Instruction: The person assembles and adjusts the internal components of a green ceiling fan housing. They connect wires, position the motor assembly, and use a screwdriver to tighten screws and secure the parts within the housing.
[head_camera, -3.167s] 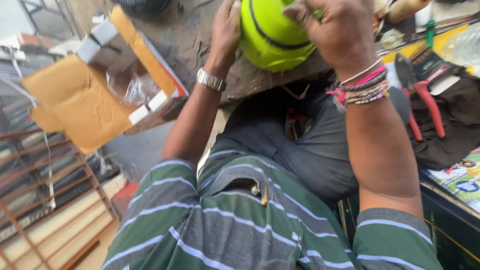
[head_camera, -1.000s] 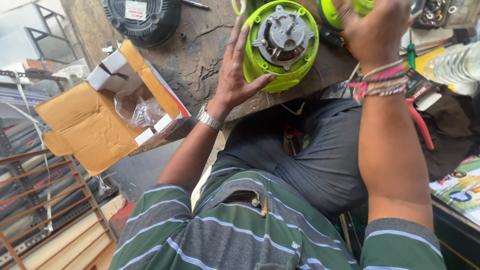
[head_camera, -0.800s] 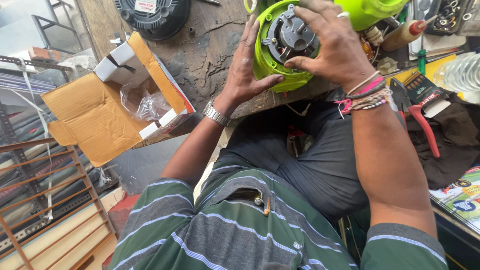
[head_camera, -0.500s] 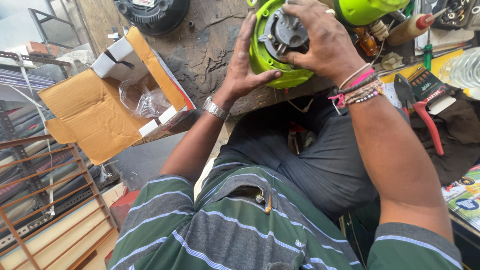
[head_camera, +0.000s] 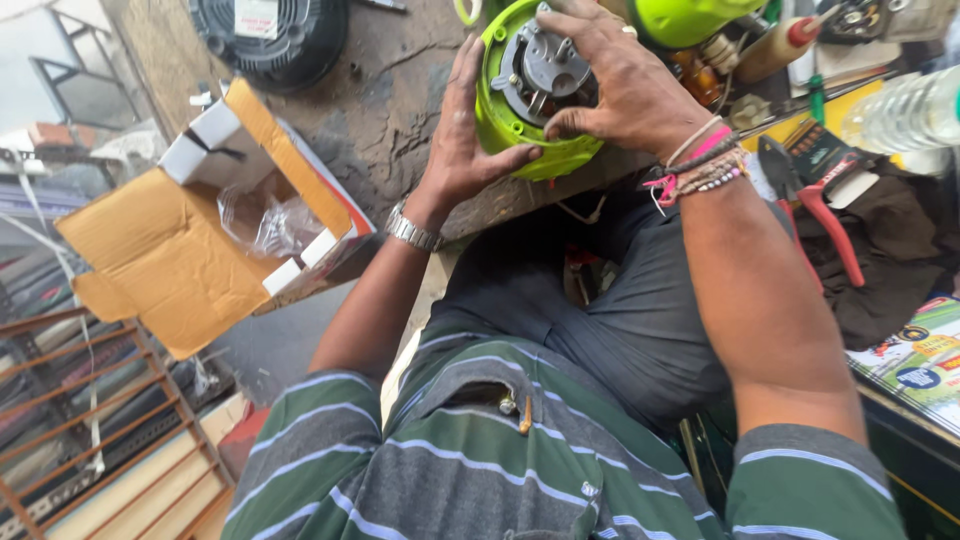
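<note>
On the far edge of the worn workbench (head_camera: 400, 110) sits a green motor housing (head_camera: 520, 150), open side up. To its left lies an open cardboard box (head_camera: 180, 260). Left hand (head_camera: 460, 150) cups the housing to keep it steady. Right hand (head_camera: 620, 90) grips the grey motor (head_camera: 550, 70) inside.

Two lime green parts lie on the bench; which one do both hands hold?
The round green housing with the grey motor showing inside; the left hand and right hand clasp it. The other green shell lies behind, untouched.
</note>
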